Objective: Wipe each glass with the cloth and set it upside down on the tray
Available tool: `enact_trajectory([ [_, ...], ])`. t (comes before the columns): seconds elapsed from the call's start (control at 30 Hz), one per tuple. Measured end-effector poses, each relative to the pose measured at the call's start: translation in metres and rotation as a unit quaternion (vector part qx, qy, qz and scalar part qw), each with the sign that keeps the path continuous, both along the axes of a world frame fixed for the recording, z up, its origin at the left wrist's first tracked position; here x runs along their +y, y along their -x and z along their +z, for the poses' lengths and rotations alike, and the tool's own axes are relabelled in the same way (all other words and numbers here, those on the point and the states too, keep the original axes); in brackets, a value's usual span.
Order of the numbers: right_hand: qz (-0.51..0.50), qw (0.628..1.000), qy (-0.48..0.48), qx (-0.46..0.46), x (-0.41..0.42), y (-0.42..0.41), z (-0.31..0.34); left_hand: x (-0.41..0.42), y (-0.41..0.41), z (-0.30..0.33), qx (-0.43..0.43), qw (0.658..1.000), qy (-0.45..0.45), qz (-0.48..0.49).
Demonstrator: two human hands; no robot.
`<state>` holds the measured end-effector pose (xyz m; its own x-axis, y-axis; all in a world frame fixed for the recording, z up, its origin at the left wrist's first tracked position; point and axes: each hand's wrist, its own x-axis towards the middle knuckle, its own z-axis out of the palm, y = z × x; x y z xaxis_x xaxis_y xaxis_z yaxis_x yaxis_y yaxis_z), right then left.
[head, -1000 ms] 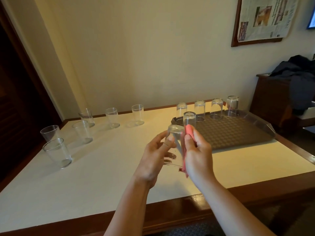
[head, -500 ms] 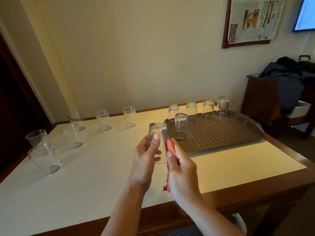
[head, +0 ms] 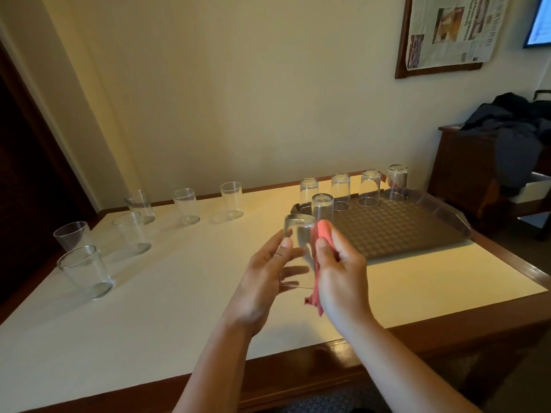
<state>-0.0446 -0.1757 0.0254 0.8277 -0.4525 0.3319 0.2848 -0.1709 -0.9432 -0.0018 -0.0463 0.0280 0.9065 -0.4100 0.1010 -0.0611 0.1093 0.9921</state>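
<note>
The left hand grips a clear, tapered drinking glass, held base-up in the air above the white table top; the thumb lies on the near wall and the fingers curl around the far side. The right hand pinches a pink cloth between thumb and fingers and presses it against the right wall of the held glass. A tail of the cloth hangs below the right palm.

A dark brown, textured rectangular tray lies at 2 o'clock from the hands, on the table. Five clear glasses stand upside down on it: a back row of four along the far edge and one inverted glass in front of the row's left end, just beyond the held glass.

Six upright clear glasses stand on the table from 9 to 11 o'clock, well apart from the tray.

On the wall at 1 o'clock hangs a framed newspaper page. A wooden side cabinet at 3 o'clock carries dark clothing.
</note>
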Motion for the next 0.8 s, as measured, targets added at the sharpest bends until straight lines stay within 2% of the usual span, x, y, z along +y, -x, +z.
enact_trajectory([
  [0.1,0.006,0.999,-0.029,-0.013,0.014,0.004,0.002,-0.005,0.000,0.006,-0.027,0.998,0.021,0.057],
  [0.2,0.006,0.999,0.031,-0.023,0.035,0.022,-0.013,-0.006,-0.004,0.002,-0.017,0.993,0.024,0.118],
  [0.3,0.006,1.000,0.016,-0.007,0.020,0.008,-0.014,0.001,0.001,-0.003,0.039,0.998,0.015,0.041],
  [0.37,-0.001,1.000,0.000,0.001,0.005,-0.002,-0.002,0.002,0.003,-0.003,0.031,0.999,0.013,0.012],
  [0.47,0.031,0.999,0.028,-0.009,0.018,0.006,0.002,0.001,0.001,0.003,0.004,0.994,0.072,0.087],
  [0.53,0.044,0.996,0.077,-0.020,0.034,0.021,-0.002,0.001,-0.005,0.000,-0.016,0.987,0.064,0.149],
  [0.6,0.038,0.994,0.101,-0.028,0.033,0.022,-0.005,0.002,-0.003,0.001,0.002,0.992,0.058,0.116],
  [0.67,0.015,0.996,0.082,-0.017,0.019,0.007,-0.003,0.003,0.001,0.003,0.029,0.998,0.036,0.042],
  [0.7,0.001,0.998,0.066,-0.010,0.010,-0.001,0.001,0.003,0.002,0.002,0.011,1.000,0.017,0.022],
  [0.8,0.002,0.998,0.053,-0.026,0.013,0.000,0.003,-0.002,0.005,0.005,-0.050,0.996,0.012,0.078],
])
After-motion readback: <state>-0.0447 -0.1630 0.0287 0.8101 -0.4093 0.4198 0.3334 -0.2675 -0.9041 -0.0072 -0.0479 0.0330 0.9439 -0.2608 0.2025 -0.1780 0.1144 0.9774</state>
